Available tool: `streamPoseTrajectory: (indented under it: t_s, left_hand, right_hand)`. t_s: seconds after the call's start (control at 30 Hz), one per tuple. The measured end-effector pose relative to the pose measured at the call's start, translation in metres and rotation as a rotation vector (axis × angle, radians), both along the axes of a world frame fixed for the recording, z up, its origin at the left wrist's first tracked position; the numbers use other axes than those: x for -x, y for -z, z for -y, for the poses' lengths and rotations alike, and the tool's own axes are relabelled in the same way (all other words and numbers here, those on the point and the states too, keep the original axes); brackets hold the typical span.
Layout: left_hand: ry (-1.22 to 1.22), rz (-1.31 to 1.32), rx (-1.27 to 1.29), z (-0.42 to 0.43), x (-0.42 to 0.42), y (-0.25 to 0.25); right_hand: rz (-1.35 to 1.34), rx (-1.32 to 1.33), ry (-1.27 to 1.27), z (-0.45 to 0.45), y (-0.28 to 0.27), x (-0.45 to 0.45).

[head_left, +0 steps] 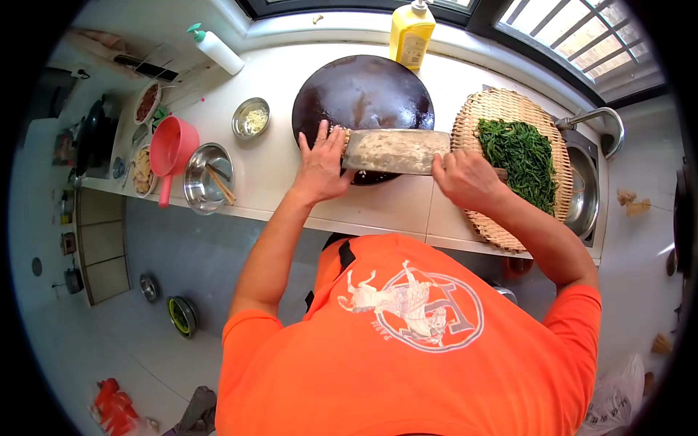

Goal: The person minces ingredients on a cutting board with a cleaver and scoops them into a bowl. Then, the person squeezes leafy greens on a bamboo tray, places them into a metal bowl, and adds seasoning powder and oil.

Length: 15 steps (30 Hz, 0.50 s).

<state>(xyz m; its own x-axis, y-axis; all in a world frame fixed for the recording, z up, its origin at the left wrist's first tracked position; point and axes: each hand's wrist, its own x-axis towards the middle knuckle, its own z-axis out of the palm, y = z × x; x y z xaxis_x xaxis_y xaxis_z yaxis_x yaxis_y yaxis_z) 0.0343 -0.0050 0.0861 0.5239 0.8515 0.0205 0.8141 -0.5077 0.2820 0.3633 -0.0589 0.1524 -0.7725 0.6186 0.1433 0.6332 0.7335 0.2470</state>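
Note:
My right hand [465, 176] is closed around the handle of a broad cleaver [398, 150], whose worn blade lies across the near part of a round dark chopping board [360, 91]. My left hand [321, 163] rests at the board's near left edge with its fingers apart, beside the blade's far end. Small pale chopped bits [372, 175] show around the blade; the blade and fingers hide part of them. To the left stands a small metal bowl [251, 131] holding minced pale pieces.
On the right, a woven tray [476, 112] bears chopped greens [518, 163] and overlaps the sink [585, 192]. Behind the board stands a yellow pump bottle [412, 36]. Leftward are a steel bowl [195, 182] with chopsticks, a pink ladle [174, 142] and a white pump bottle [219, 53].

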Motion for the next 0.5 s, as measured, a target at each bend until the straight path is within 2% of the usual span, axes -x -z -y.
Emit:
streamPoseTrajectory:
  t_s: [0.03,0.07,0.1,0.13,0.23,0.27,0.37,0.5]
  left_hand:
    - [-0.037,0.089,0.021,-0.001,0.005,0.008]
    - [-0.074,0.179,0.038,-0.003,0.009,0.022]
    - [-0.103,0.268,0.056,-0.006,0.011,0.033]
    - [-0.157,0.343,-0.041,-0.006,0.007,0.036]
    - [-0.327,0.655,-0.111,-0.009,-0.004,0.047]
    - [-0.368,0.642,-0.267,-0.009,-0.010,0.050]
    - [-0.602,0.837,-0.087,-0.001,-0.020,0.060]
    - [-0.725,0.914,-0.077,0.012,-0.024,0.062]
  right_hand:
    - [-0.085,0.039,0.024,0.000,0.007,-0.008]
    - [-0.158,0.236,0.174,-0.001,0.013,-0.012]
    - [-0.211,0.262,0.244,-0.004,0.021,-0.015]
    - [-0.266,0.289,0.316,-0.010,0.029,-0.018]
    - [-0.407,0.362,0.506,-0.032,0.046,-0.019]
    - [-0.430,0.354,0.561,-0.040,0.056,-0.017]
    - [-0.452,0.367,0.714,-0.048,0.060,-0.001]
    - [-0.466,0.429,0.780,-0.042,0.066,0.026]
